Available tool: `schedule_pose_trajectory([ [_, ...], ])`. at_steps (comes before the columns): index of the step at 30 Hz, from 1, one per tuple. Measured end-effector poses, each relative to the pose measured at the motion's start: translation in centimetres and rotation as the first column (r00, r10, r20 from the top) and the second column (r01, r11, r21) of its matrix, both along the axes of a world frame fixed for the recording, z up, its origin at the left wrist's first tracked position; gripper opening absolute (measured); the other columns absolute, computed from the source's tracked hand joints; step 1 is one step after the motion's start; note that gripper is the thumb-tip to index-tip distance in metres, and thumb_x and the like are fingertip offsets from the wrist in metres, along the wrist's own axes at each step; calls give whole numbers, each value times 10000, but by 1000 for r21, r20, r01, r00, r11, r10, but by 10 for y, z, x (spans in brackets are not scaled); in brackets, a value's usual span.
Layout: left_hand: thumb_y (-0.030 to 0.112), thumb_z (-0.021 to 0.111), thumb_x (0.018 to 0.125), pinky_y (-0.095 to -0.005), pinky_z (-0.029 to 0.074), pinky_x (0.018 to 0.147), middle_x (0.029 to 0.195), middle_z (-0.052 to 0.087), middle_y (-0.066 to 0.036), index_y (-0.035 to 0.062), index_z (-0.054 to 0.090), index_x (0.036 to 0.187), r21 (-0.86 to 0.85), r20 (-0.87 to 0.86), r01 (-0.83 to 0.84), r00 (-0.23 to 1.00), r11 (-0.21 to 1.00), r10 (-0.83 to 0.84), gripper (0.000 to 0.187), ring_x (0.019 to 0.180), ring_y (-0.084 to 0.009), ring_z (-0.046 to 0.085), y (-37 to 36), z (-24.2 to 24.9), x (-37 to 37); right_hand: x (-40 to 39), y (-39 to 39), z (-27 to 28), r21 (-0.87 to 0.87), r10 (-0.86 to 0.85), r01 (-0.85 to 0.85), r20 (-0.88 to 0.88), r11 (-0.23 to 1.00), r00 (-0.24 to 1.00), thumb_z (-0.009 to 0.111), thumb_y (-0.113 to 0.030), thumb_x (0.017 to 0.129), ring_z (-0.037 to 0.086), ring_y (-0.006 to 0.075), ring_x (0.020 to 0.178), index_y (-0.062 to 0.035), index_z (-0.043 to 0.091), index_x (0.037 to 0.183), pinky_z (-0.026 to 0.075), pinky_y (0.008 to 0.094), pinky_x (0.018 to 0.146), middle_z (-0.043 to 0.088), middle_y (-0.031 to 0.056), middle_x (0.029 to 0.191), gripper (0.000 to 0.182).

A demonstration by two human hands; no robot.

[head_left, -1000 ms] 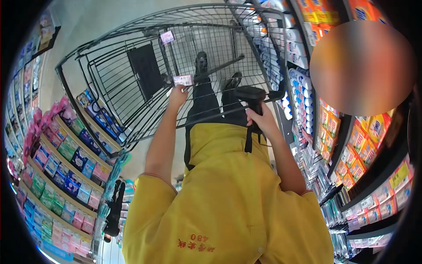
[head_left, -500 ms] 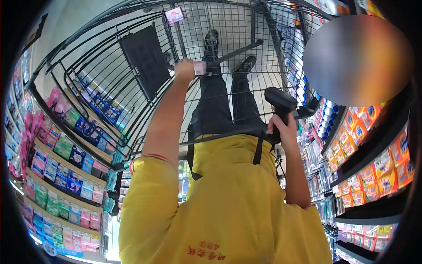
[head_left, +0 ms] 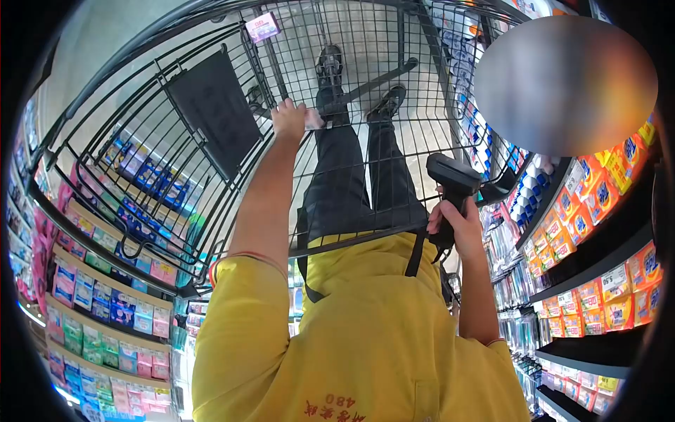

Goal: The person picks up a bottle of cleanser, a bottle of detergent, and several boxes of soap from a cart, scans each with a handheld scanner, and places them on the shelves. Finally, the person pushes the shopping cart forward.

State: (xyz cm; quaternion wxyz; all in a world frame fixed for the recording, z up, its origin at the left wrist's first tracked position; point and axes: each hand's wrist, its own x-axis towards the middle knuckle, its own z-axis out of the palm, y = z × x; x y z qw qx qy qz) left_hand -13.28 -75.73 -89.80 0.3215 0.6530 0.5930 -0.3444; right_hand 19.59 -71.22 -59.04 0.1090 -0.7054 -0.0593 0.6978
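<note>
Scanner, smooth black plastic | right grip wraps handle | left grip beside pink carton, closure unclear

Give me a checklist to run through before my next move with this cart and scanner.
1. Scanner secure in right hand: ok, fingers wrapped around its handle.
2. Small pink box firmly gripped by left hand: cannot tell, it's beside the fingers but blurred.
3. Pink-and-white box away from both hands: ok.
4. Scan registered: cannot tell, no readout visible.
5. Shoes clear of the cart's wheels: cannot tell, the view is through wire mesh.
</note>
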Motion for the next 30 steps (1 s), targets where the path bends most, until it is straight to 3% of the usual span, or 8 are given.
schedule_pose_trajectory([
  [4,214,548,873,-466,481,802,1011,614,-113,134,559,1068,-124,203,-165,961,978,188,211,961,-307,628,0,1,-8,1,-2,0,12,12,-12,-1,1000,1000,548,-76,910,616,164,590,33,476,1186,517,267,555,606,102,722,305],
  [9,177,695,749,-438,512,758,924,653,-161,79,540,1042,11,377,-417,844,909,382,346,891,-363,646,19,45,-10,0,-6,0,48,-5,5,1,999,1000,561,-112,914,621,166,585,15,484,1186,520,264,537,608,97,722,310],
  [12,162,674,754,-344,531,725,920,668,-128,6,526,1155,-315,557,-777,314,545,769,455,815,-220,669,43,92,-7,6,-15,-7,113,-19,26,-57,993,998,566,-134,917,624,165,595,7,488,1184,522,265,540,611,95,724,312],
  [15,91,602,771,-290,538,650,899,647,-67,15,532,1111,-635,483,-754,-218,168,848,356,752,-151,662,65,153,7,11,-17,-3,166,-7,21,-84,986,996,562,-196,930,608,149,582,1,507,1182,505,262,525,603,80,712,325],
  [19,139,562,791,-383,568,643,913,594,-135,21,401,1201,-819,318,-571,-533,-57,784,456,757,-274,669,74,244,28,27,-24,9,163,13,23,-215,986,976,538,-287,952,567,128,543,-4,538,1189,470,263,510,579,55,679,369],
  [23,551,430,939,-394,565,632,990,617,-166,69,398,1310,-937,220,-349,-521,29,825,609,751,-277,663,63,318,49,44,-25,52,451,242,-130,-200,883,949,644,-160,885,610,118,677,-32,560,1014,482,242,581,632,58,767,200],
  [25,579,361,945,-388,563,623,1016,625,-164,89,384,1351,-957,255,-255,-502,140,826,637,743,-270,664,58,359,67,62,-23,93,472,471,-389,-63,791,880,687,-135,850,609,86,755,-43,580,1041,487,233,641,651,46,821,238],
  [30,568,297,965,-369,553,525,1032,616,-205,102,296,1446,-938,345,-155,-416,309,841,670,685,-283,659,56,457,121,83,-37,195,764,455,-528,345,371,821,746,-99,725,610,114,752,9,616,982,493,288,703,679,74,814,308],
])
